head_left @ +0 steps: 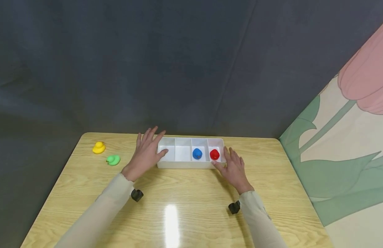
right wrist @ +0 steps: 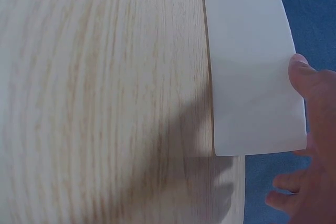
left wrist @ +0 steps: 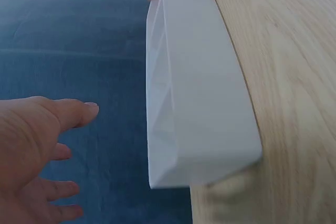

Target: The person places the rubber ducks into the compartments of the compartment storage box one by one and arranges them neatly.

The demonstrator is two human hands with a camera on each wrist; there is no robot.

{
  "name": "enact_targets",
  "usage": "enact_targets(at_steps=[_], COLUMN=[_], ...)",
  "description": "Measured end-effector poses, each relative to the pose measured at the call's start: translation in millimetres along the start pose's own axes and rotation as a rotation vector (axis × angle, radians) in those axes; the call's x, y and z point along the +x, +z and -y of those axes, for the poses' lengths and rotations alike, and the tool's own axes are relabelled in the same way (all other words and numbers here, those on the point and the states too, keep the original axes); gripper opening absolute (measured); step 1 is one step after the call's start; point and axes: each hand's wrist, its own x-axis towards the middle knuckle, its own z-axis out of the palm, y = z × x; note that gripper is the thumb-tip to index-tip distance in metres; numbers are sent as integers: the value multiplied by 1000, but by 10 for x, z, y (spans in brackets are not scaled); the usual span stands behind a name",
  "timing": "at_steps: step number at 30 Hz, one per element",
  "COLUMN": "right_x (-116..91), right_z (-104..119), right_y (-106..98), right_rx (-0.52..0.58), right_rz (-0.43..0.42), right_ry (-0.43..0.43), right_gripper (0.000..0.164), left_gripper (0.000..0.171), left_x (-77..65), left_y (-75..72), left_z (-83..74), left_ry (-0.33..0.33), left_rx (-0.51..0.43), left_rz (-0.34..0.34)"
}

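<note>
A white tray [head_left: 183, 164] with several compartments in a row stands near the table's back edge. A red toy duck [head_left: 214, 154] sits in its rightmost compartment and a blue toy duck [head_left: 197, 153] in the one beside it. My left hand [head_left: 145, 153] hovers at the tray's left end, fingers spread, holding nothing; the left wrist view shows it apart from the tray. At the right end, my right hand [head_left: 234, 168] touches the tray, its thumb [right wrist: 300, 72] on the front rim and other fingers loosely extended by the end wall.
A yellow toy duck [head_left: 99, 147] and a green toy duck [head_left: 113, 159] lie on the wooden table [head_left: 197, 203], left of the left hand. A dark curtain [head_left: 166, 69] hangs behind the table. Patterned fabric [head_left: 340, 165] borders its right side.
</note>
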Motion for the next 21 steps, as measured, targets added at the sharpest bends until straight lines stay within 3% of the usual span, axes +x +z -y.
enact_targets(at_steps=[11, 21], right_x=[-1, 2], right_z=[11, 8], right_y=[1, 3], right_rx=[-5, -6], right_rz=[15, 10], right_ry=[13, 6], right_gripper=[97, 97], left_gripper=[76, 80], left_x=[-285, -534], left_y=[-97, -319], left_z=[515, 907], left_ry=[-117, -227], left_rx=[4, -2], left_rz=[-3, -5])
